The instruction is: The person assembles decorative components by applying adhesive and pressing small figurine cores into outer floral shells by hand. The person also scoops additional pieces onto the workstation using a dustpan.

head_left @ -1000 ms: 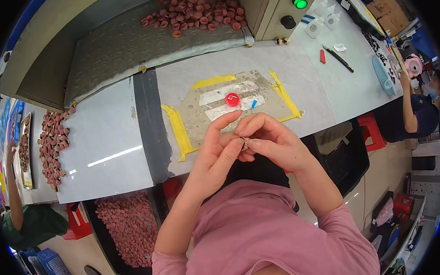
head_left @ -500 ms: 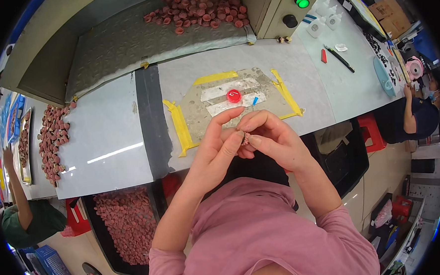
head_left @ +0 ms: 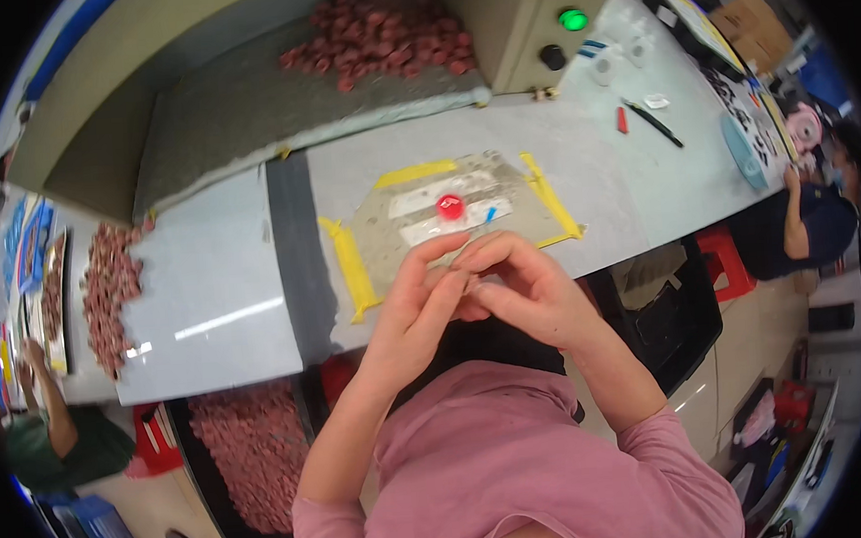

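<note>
Grey workbench [head_left: 640, 175], red cap [head_left: 450, 207] on taped clear sheet [head_left: 390, 237] beyond; left hand [head_left: 415, 309] and right hand [head_left: 524, 288] fingertips pinched together near edge, contents hidden, possibly some tiny part.

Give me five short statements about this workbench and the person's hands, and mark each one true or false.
1. The left hand and right hand are together at the bench's near edge. True.
2. A small red round piece lies on the clear sheet taped down with yellow tape. True.
3. The red round piece is pinched in the right hand. False: it lies on the sheet, apart from both hands.
4. The lamp on the beige box is blue. False: it glows green.
5. The black bin below the bench holds reddish pieces. True.
</note>
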`<state>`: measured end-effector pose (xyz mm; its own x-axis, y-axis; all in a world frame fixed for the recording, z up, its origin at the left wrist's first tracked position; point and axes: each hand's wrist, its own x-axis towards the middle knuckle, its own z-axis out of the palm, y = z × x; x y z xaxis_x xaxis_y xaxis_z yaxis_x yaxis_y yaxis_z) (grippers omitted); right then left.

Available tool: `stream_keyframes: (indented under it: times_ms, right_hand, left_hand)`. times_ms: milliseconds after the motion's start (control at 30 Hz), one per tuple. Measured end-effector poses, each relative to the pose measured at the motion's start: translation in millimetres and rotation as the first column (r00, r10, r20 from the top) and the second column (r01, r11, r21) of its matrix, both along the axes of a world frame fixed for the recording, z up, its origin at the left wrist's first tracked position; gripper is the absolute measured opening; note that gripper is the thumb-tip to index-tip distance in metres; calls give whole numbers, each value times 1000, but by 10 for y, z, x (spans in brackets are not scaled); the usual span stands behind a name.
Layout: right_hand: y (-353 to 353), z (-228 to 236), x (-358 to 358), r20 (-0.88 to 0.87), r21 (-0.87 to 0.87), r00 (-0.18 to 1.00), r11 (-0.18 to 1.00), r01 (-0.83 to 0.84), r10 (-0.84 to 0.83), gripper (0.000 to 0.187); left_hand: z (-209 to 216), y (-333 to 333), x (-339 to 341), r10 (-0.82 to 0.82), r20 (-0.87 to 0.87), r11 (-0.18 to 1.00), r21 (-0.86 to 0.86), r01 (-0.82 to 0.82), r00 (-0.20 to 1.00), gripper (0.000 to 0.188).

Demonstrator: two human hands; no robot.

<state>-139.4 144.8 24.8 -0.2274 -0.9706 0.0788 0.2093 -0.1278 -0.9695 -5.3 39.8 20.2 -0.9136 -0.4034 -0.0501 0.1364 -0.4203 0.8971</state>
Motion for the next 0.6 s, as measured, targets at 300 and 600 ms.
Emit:
stream_keyframes:
  times_ms: [300,600]
  right_hand:
    - [347,23,-892,-632,-30,731,951,307,-255,25]
    - [-265,-155,-2328,-836,-331,301,859,390,-459,26]
  left_hand:
    - [61,-1020,962,774,82,171,-982,-83,627,19]
    - [32,-1877,1260,848,-252,-355,-923,147,466,40]
